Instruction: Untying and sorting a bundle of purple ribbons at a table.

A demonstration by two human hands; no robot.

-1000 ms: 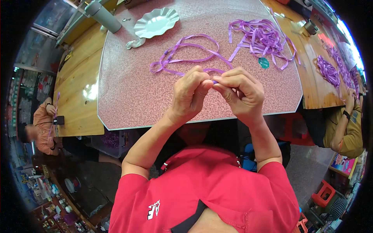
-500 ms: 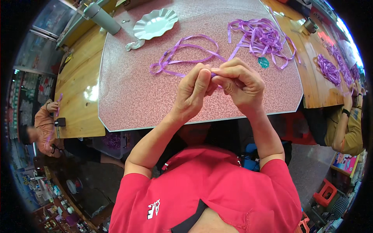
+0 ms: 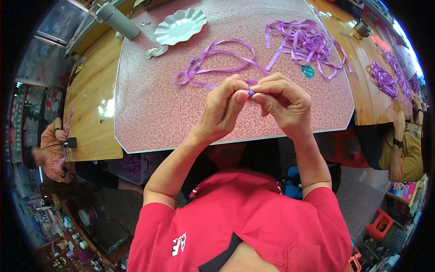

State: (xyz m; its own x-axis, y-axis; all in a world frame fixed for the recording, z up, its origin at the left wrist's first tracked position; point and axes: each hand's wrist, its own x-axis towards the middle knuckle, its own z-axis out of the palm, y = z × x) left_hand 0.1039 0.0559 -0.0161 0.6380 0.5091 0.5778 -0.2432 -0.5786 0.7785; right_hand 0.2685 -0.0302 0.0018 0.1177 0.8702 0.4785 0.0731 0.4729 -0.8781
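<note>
A purple ribbon (image 3: pixel 216 69) lies in loose loops on the pink speckled tabletop (image 3: pixel 167 118), and part of it runs up to my fingers. My left hand (image 3: pixel 224 106) pinches it between thumb and fingers. Facing it, my right hand (image 3: pixel 284 102) pinches the same ribbon. A small darker purple piece shows between the two thumbs; its exact form is mostly hidden by the fingertips. Both hands are held close together above the near half of the table. Beyond my right hand sits a tangled heap of purple ribbons (image 3: pixel 310 43).
A wavy-rimmed pale plate (image 3: pixel 180 28) stands at the far left, with a crumpled clear wrapper (image 3: pixel 157 51) beside it. Nearby is a grey bottle (image 3: pixel 118 21). Co-workers handle purple ribbons at left (image 3: pixel 59 136) and right (image 3: pixel 401 140). A ribbon bundle (image 3: pixel 384 80) rests on the wooden table.
My hands have shifted slightly, fingertips parting a little so more of the dark purple piece shows. The left co-worker's upper hand has moved down. The ribbon heap has stayed in place.
</note>
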